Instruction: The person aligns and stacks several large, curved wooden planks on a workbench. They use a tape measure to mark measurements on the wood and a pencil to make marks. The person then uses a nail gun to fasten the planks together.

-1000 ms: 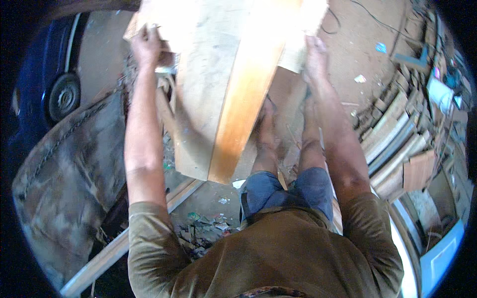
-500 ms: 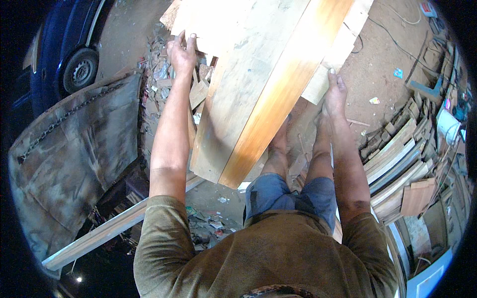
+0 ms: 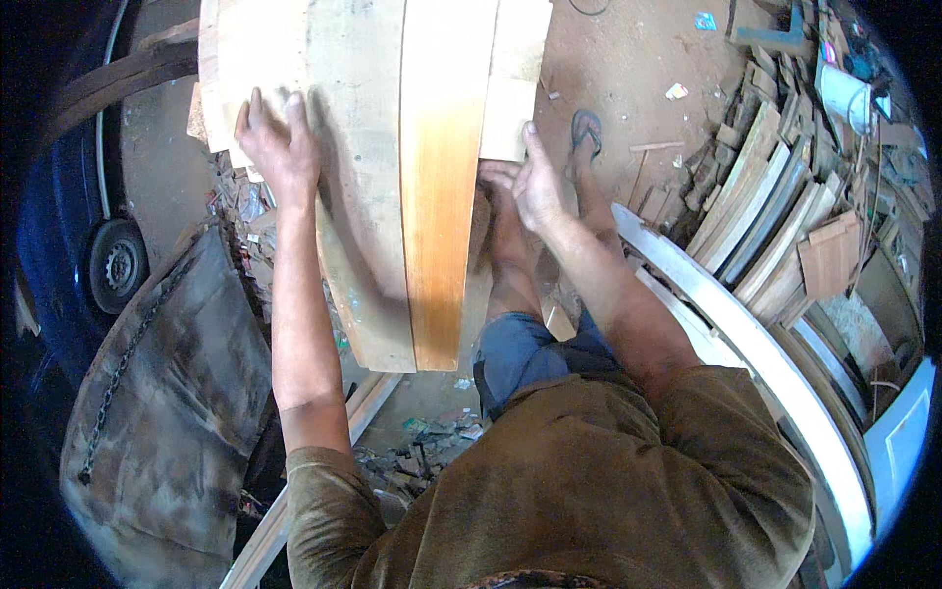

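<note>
Before me lie long boards side by side: a wide pale grey-stained board (image 3: pixel 358 196) and a narrower orange-brown board (image 3: pixel 437 216), washed out by bright light toward the far end. My left hand (image 3: pixel 280 147) rests on the pale wood at the left, fingers spread and stretched forward. To the right of the orange-brown board is a short pale board (image 3: pixel 505 118). My right hand (image 3: pixel 535 187) grips its near right corner, thumb along the side edge and fingers by the near end, partly beneath. What supports the boards is hidden.
A dark blue vehicle with its wheel (image 3: pixel 118 265) stands at the left, near a dark stained sheet (image 3: pixel 172 412). Curved timber pieces (image 3: pixel 756 206) are stacked at the right, beside a long white curved strip (image 3: pixel 785 393). Wood scraps (image 3: pixel 422 461) litter the ground below.
My view has turned, so the boards now run nearly straight ahead. The left hand has moved onto the wood from its edge. The right hand has shifted to the short board's near corner.
</note>
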Available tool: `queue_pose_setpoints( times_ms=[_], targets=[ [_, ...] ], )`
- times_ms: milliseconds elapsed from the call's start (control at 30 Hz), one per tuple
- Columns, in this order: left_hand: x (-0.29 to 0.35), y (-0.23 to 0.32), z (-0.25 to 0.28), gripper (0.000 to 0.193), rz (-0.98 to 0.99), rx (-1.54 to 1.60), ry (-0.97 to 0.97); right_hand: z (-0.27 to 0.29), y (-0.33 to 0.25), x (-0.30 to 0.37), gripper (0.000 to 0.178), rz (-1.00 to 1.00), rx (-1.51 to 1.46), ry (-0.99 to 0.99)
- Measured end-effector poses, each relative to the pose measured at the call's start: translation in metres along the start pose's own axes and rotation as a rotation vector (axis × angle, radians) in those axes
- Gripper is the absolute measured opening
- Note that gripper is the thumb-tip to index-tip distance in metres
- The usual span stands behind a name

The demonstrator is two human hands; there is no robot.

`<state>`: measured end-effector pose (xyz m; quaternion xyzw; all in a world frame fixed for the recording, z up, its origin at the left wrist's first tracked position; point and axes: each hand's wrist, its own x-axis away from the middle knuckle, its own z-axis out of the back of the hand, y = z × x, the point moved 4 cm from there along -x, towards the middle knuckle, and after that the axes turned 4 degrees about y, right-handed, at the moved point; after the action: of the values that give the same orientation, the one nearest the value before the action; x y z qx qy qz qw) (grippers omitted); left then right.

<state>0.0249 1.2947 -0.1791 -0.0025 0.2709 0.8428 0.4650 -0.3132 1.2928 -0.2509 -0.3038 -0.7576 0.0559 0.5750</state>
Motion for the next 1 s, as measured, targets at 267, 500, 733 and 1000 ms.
queue_pose_setpoints(
  times_ms=[267, 500, 733, 1000],
  targets=[
    [-0.004, 0.051, -0.05, 0.096, -0.169, -0.145, -0.04, -0.007, 0.054, 0.022, 0.055, 0.025, 0.244, -0.008],
    [0.0, 0.052, -0.055, 0.096, -0.144, -0.239, -0.029, -0.008, 0.026, 0.065, 0.062, 0.316, 0.851, 0.269],
    [0.008, 0.064, -0.044, 0.089, -0.092, -0.223, -0.049, -0.047, 0.025, 0.1, 0.07, 0.346, 1.065, 0.068],
    [0.008, 0.072, -0.045, 0.065, -0.348, -0.47, 0.18, -0.028, 0.029, 0.09, 0.063, 0.501, 1.013, 0.128]
  ],
)
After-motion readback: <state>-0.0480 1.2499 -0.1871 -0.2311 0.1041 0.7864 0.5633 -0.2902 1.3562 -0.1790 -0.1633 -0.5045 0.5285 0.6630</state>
